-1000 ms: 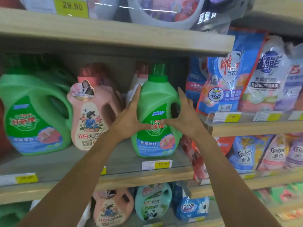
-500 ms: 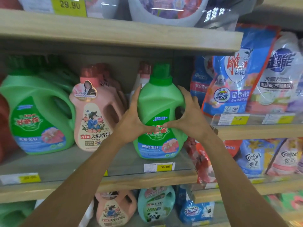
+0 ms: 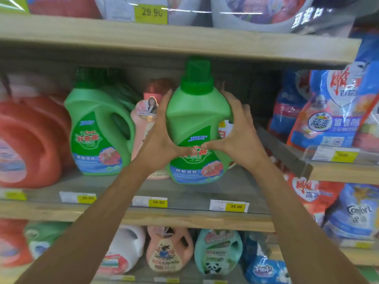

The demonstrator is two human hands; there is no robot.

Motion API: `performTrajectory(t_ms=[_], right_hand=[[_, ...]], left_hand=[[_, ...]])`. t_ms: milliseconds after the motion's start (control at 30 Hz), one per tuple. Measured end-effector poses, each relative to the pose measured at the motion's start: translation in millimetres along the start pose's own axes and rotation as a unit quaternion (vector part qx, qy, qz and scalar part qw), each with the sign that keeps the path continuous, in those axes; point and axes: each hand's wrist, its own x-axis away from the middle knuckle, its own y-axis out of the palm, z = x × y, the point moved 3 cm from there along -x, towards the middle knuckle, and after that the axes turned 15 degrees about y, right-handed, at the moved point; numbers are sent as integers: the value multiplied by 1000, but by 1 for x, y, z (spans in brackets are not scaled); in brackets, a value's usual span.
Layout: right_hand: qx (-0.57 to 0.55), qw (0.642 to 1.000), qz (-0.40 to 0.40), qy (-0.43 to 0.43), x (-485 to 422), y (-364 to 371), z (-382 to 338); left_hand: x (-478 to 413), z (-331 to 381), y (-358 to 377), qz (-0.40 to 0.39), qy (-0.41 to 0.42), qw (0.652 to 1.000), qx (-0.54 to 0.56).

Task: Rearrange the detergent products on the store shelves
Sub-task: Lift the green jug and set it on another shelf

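Now the head view shows both hands clamped on a green detergent bottle [image 3: 196, 119] at the middle shelf [image 3: 184, 193]. The left hand [image 3: 162, 138] has its fingers laid up the bottle's left side and its thumb across the front label. The right hand [image 3: 235, 138] curls its fingers round the right side by the handle, thumb also on the label, so the two thumbs nearly meet.

Compared with a second ago, the bottle has moved left along the shelf. It stood above the 35.00 price tag [image 3: 229, 206] then; it now sits between that tag and the 29.90 tag [image 3: 151, 201]. It covers much of the pink bottle [image 3: 143, 124], which was fully visible before. It is upright, its cap close under the shelf above. Whether its base touches the shelf cannot be told.

A white bottle [image 3: 224, 130] with red print now shows just behind its right side. A second green bottle [image 3: 96, 132] stands left of the pink one, with a red bottle [image 3: 30, 140] beyond. Blue pouches [image 3: 336, 111] fill the shelves to the right.
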Motion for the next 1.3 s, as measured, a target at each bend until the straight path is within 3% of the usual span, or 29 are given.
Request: performTrajectory(t_ms=[300, 567, 700, 867, 1300], right_hand=[[-55, 996, -63, -35, -3, 88, -71], [-26, 999, -35, -9, 4, 163, -126], [-76, 996, -43, 6, 4, 197, -145], [-68, 996, -55, 20, 5, 221, -162], [-27, 994, -81, 63, 0, 257, -153]], left_hand=[[31, -19, -110, 20, 0, 999, -31], [46, -38, -200, -20, -10, 1000, 3], [50, -44, -236, -37, -19, 999, 14], [56, -58, -263, -53, -15, 998, 17], [69, -96, -275, -81, -100, 990, 53]])
